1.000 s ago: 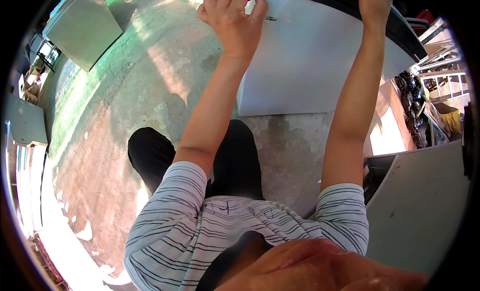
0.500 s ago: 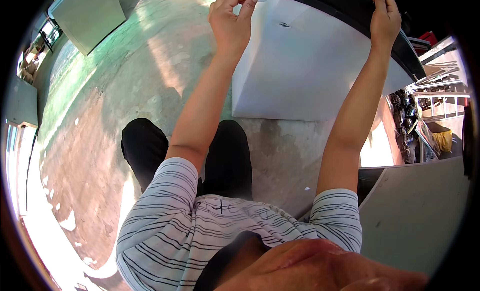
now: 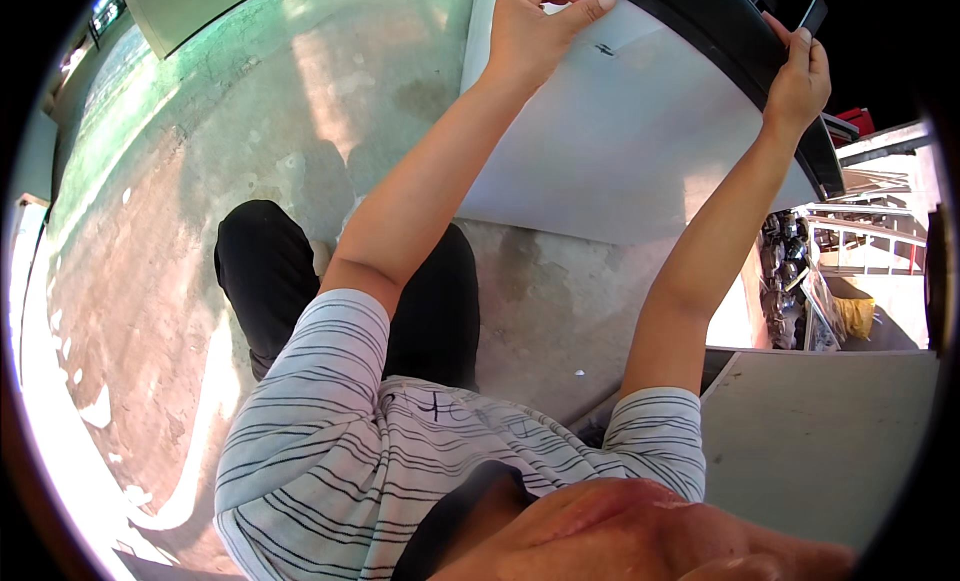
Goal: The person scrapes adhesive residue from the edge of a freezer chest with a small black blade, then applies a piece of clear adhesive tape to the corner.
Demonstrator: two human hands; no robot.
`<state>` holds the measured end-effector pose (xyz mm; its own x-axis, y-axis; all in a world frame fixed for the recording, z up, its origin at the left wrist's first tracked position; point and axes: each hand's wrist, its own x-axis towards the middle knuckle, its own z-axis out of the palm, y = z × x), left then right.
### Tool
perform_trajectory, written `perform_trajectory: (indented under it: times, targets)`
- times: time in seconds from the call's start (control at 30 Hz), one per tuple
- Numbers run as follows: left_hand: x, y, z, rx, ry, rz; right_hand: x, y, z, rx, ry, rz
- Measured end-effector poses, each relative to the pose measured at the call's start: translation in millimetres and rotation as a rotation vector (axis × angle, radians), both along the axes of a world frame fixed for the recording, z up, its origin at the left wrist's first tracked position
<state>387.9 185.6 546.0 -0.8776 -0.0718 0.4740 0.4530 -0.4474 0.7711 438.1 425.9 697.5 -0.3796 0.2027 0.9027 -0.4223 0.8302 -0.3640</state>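
A large white box-shaped cabinet point(image 3: 590, 141) with a small dark mark on its side stands in front of me. A black strip point(image 3: 720, 56) runs along its upper edge. At the left end of this strip my left hand point(image 3: 545, 31) pinches with thumb and forefinger; a small thin thing shows at the fingertips, too little to name. Farther right, my right hand point(image 3: 798, 81) is closed around a thin, flat, dark piece point(image 3: 813, 15) that sticks up past the thumb. Part of the cabinet's top is beyond the picture's edge.
A pale cabinet point(image 3: 185, 11) stands at the far left on the stained concrete floor point(image 3: 250, 131). To the right lie dark metal parts point(image 3: 785, 281), a white rack point(image 3: 865, 243) and a yellow bag point(image 3: 855, 316). A grey panel point(image 3: 820, 441) is near my right side.
My left hand has moved right along with the end of the black strip in view. My right hand is slightly lower and farther right, its flat dark piece now showing more. The whole view has shifted.
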Motion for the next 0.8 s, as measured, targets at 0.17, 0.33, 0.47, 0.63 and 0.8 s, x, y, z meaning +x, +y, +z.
perform_trajectory:
  times: [0.17, 0.33, 0.47, 0.63, 0.8]
  targets:
    - [6.1, -2.2, 10.1, -0.079, 0.070, 0.142, -1.1, 2.0, 0.8, 0.023, 0.030, -0.012]
    - [6.2, -0.8, 13.1, -0.207, 0.275, 0.387, -2.2, -0.9, 0.8, -0.016, 0.004, -0.035]
    - [50.6, -5.9, 3.4, -0.317, 0.526, 0.123, 1.3, -2.8, 1.2, 0.005, 0.006, -0.007]
    - [48.0, -21.0, -19.2, -0.452, 0.384, 0.104, 1.8, 2.8, 1.3, -0.021, 0.030, -0.012]
    - [49.6, -5.7, 8.0, -0.117, 0.354, 0.258, -3.6, 4.4, 0.8, -0.046, 0.025, 0.040]
